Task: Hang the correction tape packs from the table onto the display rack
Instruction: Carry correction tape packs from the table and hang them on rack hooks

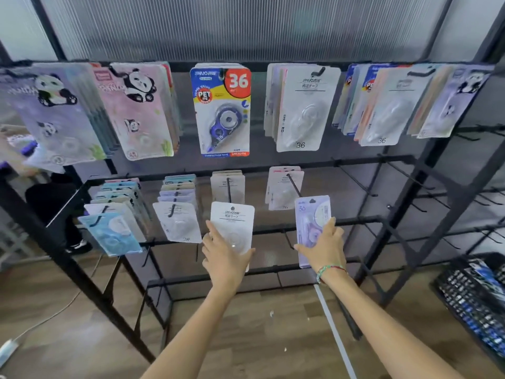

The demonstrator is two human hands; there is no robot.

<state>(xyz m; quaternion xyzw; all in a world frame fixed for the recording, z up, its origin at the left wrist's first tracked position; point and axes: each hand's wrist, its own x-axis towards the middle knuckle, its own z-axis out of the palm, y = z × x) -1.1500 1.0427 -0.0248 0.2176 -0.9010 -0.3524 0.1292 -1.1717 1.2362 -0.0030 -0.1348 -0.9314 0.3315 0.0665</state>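
My left hand (pixel 224 255) grips a white correction tape pack (pixel 233 222) from below, holding it upright at the tip of a black hook (pixel 229 190) on the rack's second row. My right hand (pixel 325 244) holds a lilac correction tape pack (pixel 310 214) by its lower part, just below and right of another hook (pixel 293 184) that carries several white packs (pixel 284 192). The black display rack (pixel 355 221) has a top row filled with panda, blue and white packs.
Bare hooks (pixel 355 179) stick out on the rack's right half. A black crate (pixel 475 299) of more packs sits on the wooden floor at lower right. Hung packs (pixel 112 231) fill the second row's left side. A person stands behind the rack at far left.
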